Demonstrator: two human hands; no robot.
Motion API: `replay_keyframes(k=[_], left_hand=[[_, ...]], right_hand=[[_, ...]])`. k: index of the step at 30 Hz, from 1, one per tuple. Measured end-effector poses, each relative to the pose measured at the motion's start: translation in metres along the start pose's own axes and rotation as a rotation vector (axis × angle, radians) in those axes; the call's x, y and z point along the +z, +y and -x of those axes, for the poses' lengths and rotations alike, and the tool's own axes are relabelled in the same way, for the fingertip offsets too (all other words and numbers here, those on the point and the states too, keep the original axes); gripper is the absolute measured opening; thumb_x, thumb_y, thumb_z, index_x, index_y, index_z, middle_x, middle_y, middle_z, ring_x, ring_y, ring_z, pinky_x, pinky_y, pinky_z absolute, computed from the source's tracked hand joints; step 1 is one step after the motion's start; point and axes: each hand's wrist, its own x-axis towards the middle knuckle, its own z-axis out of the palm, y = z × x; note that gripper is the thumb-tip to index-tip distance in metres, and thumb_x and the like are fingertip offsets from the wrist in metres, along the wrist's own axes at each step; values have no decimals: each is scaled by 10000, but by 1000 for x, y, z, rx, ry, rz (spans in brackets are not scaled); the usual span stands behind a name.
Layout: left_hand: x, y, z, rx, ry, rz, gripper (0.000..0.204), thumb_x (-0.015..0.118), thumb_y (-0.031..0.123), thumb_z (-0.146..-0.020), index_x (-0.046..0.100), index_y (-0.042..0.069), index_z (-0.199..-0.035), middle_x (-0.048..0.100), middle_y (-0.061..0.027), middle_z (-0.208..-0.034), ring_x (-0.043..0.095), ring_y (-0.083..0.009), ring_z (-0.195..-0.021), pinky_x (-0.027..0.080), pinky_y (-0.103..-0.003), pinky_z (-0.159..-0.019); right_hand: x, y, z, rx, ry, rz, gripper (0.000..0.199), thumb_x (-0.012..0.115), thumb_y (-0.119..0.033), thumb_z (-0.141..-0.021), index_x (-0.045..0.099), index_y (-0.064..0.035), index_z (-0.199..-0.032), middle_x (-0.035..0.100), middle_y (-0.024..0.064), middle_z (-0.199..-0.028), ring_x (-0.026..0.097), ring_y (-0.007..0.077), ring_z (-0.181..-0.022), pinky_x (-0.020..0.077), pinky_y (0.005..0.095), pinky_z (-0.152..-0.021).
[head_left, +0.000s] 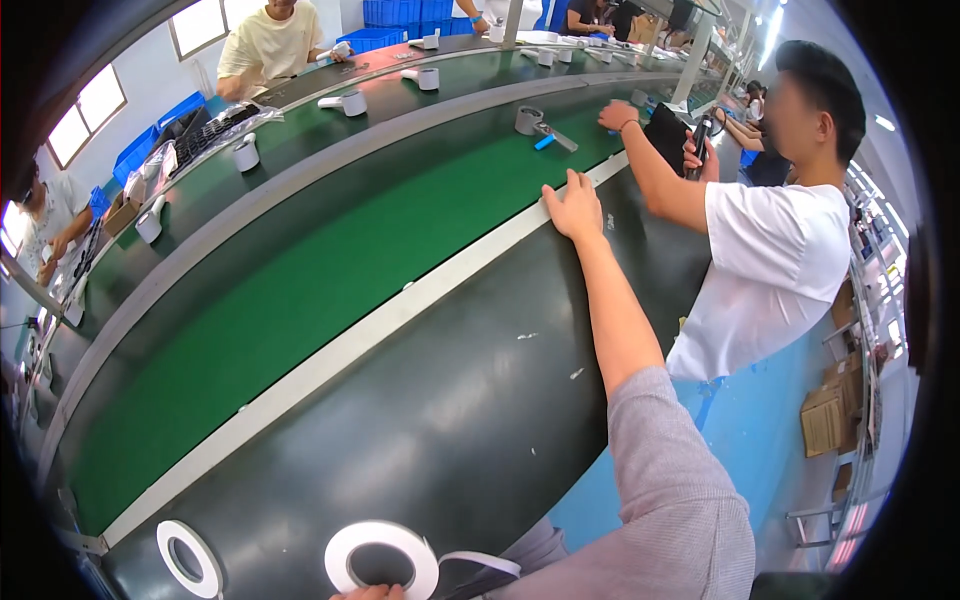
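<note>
Reaching out, your right hand (575, 208) lies flat and empty on the pale rail (330, 350); your left hand (372, 592) touches the tape roll (381, 560), grip unclear, nothing applied yet.

Grey short sleeve (672, 480); bare forearm

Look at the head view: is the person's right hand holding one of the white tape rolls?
No. The right hand lies flat and empty on the pale rail beside the green conveyor belt; both tape rolls lie near the left hand.
</note>
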Motion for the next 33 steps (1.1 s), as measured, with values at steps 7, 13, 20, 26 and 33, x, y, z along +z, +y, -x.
replay_keyframes(k=[7,13,20,26,33], left_hand=[[4,7,0,-92,58,-138,509,781,425,-787,731,114,-1188,646,-93,-1199,604,-287,-1077,366,-488,-964],[0,15,-5,-119,26,-147,324,674,274,-883,741,104,-1150,665,-93,-1150,618,-280,-1025,384,-500,-930],[7,12,-9,-85,116,-217,217,652,205,-889,744,106,-1059,686,-85,-1067,641,-286,-945,416,-512,-872],[3,5,-9,-35,138,-142,221,679,268,-850,687,94,-986,669,-88,-1033,633,-293,-925,409,-516,-870],[8,-6,11,31,255,-90,375,743,395,-721,672,130,-977,627,-65,-1028,591,-275,-927,349,-471,-853]], right_hand=[[26,20,-56,-3,45,-19,715,653,-440,-933,475,12,-1458,492,265,-1476,519,426,-1329,456,487,-1095],[56,61,-116,29,173,-65,638,595,-409,-992,502,51,-1425,573,276,-1389,562,432,-1276,455,482,-1081],[79,74,-144,14,167,-236,533,606,-318,-987,560,23,-1393,746,182,-984,723,289,-925,537,389,-874],[53,34,-105,160,-334,-959,324,575,-162,-987,644,2,-1258,676,42,-913,599,123,-732,489,271,-675],[-37,-51,7,196,-737,-1546,229,500,-101,-1050,587,-23,-1247,564,8,-868,453,77,-719,376,222,-635]])
